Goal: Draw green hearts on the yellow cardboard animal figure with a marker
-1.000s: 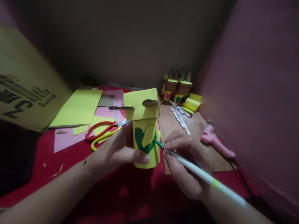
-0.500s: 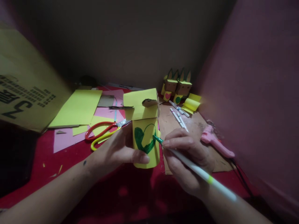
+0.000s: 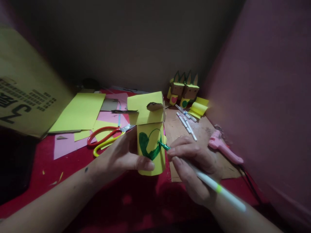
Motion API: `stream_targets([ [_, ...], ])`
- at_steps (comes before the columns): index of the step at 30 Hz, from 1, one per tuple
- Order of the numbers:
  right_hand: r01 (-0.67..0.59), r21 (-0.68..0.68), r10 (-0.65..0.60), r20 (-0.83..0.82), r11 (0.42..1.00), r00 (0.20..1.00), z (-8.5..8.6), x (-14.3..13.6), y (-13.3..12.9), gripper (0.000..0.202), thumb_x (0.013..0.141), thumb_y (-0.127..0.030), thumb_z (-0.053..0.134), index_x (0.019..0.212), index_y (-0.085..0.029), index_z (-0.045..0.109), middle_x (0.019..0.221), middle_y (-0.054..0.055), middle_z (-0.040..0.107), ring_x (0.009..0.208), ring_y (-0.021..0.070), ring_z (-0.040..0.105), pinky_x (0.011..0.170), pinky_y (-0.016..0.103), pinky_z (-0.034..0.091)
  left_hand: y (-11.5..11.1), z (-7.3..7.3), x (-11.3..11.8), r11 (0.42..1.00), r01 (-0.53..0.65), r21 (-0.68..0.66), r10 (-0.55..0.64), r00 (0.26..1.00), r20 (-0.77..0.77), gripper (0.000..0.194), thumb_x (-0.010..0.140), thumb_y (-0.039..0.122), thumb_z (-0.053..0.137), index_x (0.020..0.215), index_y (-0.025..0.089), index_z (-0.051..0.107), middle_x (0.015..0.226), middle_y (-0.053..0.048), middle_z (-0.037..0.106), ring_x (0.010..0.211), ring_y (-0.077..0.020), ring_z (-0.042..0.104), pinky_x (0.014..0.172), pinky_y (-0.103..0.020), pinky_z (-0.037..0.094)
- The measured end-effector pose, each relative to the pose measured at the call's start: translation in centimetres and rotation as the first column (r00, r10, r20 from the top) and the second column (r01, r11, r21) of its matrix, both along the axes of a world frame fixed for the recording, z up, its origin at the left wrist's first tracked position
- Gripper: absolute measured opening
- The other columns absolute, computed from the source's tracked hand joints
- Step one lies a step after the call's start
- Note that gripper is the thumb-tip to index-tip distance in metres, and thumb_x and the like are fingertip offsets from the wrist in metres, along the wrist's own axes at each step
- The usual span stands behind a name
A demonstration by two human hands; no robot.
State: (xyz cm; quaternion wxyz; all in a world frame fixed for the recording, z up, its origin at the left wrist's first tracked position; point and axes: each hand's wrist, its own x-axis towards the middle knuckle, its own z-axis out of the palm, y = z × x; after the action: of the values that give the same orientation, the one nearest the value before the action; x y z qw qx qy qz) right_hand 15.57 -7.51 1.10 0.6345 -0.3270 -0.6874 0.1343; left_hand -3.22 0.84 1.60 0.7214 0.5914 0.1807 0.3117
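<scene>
My left hand (image 3: 128, 158) is closed around the lower part of a yellow paper figure (image 3: 152, 129), thumb across its front. The figure has a boxy top with cardboard flaps standing out and a rounded tube body below. A green heart outline (image 3: 150, 144) is drawn on the body; its left lobe and lower point are filled in green, the middle is still yellow paper. My right hand (image 3: 194, 165) pinches a white marker pen (image 3: 209, 181) with a green tip. The tip touches the heart's right edge.
Scissors (image 3: 104, 137) with red and yellow handles lie left, by yellow card (image 3: 80, 111) and pink paper. Several white markers (image 3: 186, 121) rest on a cardboard sheet (image 3: 177, 168) near a pink glue gun (image 3: 224, 147). Two finished-looking figures (image 3: 186, 90) stand at the back right.
The pen stays against the heart's right side, and my right fingers have shifted slightly on it. The whole view has moved a touch; the left hand's hold is the same.
</scene>
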Motion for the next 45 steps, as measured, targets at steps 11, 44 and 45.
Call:
stream_targets([
  [11,-0.042,-0.044,0.041,-0.023,0.998,0.999,-0.68,0.12,-0.07,0.026,0.086,-0.003,0.063,0.101,-0.024,0.068,0.082,0.002,0.066,0.076,0.0185,0.066,0.065,0.032,0.055,0.26,-0.29,-0.1,0.999,0.029,0.027,-0.03,0.999,0.034,0.046,0.071,0.025,0.096,0.111,0.026,0.073,0.098,-0.004,0.067,0.093,-0.0246,0.06,0.07,-0.028,0.048],
  [44,-0.083,0.017,0.083,-0.04,0.996,0.996,-0.39,0.05,-0.18,0.031,0.084,0.0,0.065,0.104,-0.022,0.072,0.087,0.003,0.069,0.075,0.0182,0.068,0.065,0.033,0.055,0.76,-0.33,-0.41,0.989,0.15,0.013,-0.151,0.982,0.116,0.052,0.069,0.022,0.097,0.116,0.025,0.075,0.101,0.003,0.077,0.097,-0.0238,0.072,0.07,-0.024,0.054],
  [45,-0.078,0.012,0.079,-0.035,0.997,0.996,-0.39,0.1,-0.16,0.031,0.085,0.0,0.066,0.105,-0.022,0.071,0.089,0.004,0.07,0.077,0.0182,0.068,0.066,0.033,0.055,0.73,-0.26,-0.41,0.988,0.155,0.016,-0.156,0.981,0.117,0.052,0.07,0.023,0.097,0.116,0.025,0.074,0.102,0.002,0.077,0.098,-0.0244,0.072,0.071,-0.024,0.055],
])
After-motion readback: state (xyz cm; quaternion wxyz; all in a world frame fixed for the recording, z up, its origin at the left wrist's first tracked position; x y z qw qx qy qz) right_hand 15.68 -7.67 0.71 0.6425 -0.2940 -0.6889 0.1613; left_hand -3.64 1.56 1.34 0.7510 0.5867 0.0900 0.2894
